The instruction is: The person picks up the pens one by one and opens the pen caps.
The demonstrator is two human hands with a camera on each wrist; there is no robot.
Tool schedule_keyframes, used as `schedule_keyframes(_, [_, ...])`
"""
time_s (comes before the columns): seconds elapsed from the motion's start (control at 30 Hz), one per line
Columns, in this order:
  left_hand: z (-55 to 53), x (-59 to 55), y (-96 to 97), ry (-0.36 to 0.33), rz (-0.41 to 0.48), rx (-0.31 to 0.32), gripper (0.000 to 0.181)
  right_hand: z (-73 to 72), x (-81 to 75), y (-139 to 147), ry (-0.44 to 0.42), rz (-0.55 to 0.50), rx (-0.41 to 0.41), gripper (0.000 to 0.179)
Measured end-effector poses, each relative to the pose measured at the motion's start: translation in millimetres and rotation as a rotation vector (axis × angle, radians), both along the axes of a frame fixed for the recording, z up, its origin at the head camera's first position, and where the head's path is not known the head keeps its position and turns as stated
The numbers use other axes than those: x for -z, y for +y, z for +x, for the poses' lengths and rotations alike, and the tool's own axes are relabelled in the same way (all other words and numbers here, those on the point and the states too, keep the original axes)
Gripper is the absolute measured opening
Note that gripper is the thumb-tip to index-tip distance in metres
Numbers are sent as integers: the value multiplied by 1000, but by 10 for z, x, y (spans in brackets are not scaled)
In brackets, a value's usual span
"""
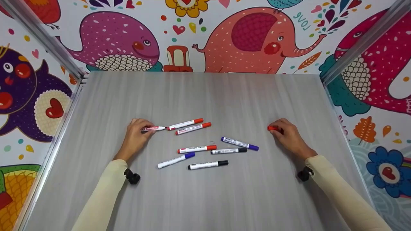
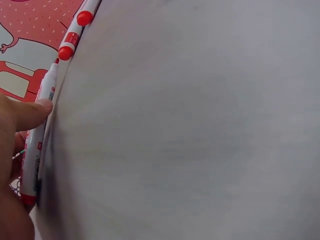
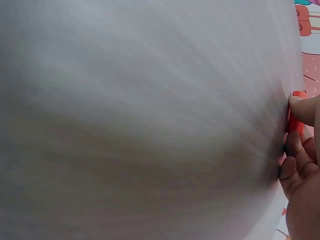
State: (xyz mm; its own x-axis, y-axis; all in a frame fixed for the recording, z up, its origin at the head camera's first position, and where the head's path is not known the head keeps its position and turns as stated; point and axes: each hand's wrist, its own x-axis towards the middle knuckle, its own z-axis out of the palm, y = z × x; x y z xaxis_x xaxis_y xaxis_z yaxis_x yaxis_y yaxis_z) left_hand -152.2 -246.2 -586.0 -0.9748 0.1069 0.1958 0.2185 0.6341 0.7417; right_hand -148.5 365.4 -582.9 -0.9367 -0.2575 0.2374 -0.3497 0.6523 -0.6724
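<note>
On the left of the table, my left hand pinches an uncapped red marker between thumb and fingers; its bare red tip points away from the palm. That tip lies close to the end of a red-capped marker; whether they touch I cannot tell. A second red-capped marker lies just below the first. Far to the right, my right hand holds a red marker cap between thumb and fingers, low at the tabletop.
Between the hands lie another red-capped marker, two blue-capped markers, one lower left and one at right, and two black-capped markers, one upper and one lower. Patterned walls and metal posts border the grey table.
</note>
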Motion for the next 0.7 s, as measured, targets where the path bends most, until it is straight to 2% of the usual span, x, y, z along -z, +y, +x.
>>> schedule_keyframes(0.13, [-3, 7, -9, 19, -10, 6, 16, 0, -3, 2, 2, 1, -1, 14])
schedule_keyframes(0.4, [-1, 4, -13, 4, -16, 11, 16, -8, -7, 12, -30, 23, 4, 14])
schedule_keyframes(0.7, [7, -6, -7, 10, -24, 17, 16, -16, -21, 0, -9, 28, -5, 15])
